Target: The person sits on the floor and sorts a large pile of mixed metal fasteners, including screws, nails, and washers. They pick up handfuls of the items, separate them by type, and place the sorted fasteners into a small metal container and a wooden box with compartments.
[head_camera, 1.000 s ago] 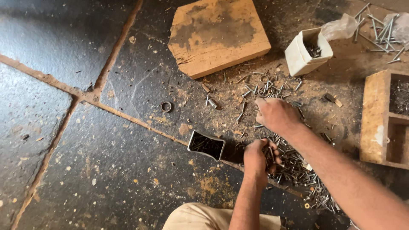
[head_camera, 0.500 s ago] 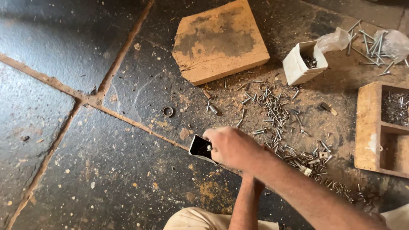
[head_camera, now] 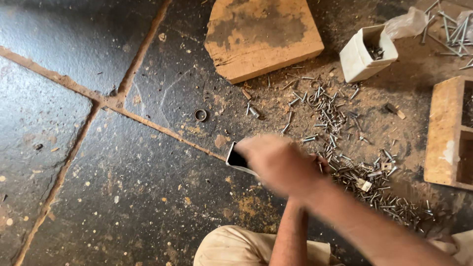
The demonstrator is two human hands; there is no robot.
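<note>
1. Swung from the screw pile to the lower centre of the frame: right hand (head_camera: 281, 162), now blurred over the small dark box (head_camera: 238, 160).
2. Hidden almost wholly under that hand: left hand (head_camera: 320, 165), with only its forearm rising from the bottom edge; grip on the box not visible, cannot tell.
3. Fingers of the right hand too smeared by motion to call wide, narrow or closed on anything; cannot tell.
4. Sticking out at the left of the right hand: open end of the box, pale rim and black inside, just above the dark stone floor (head_camera: 98, 197).
5. Spread just right of the hands, from the centre toward the lower right: loose screws (head_camera: 340, 133) on a patch of sawdust.
6. Lying alone left of the screws, near the centre: small metal ring (head_camera: 200, 115).
7. Resting at the top centre: flat wooden block (head_camera: 261, 34), dusty on top.
8. Standing at the upper right: white carton (head_camera: 364, 51) with screws inside, a clear plastic bag (head_camera: 406, 24) touching its far side, long nails (head_camera: 451, 27) beyond.
9. Cut by the right edge: wooden tray (head_camera: 443, 133) with compartments.
10. Showing at the bottom centre: knee in tan cloth (head_camera: 236, 249).
</note>
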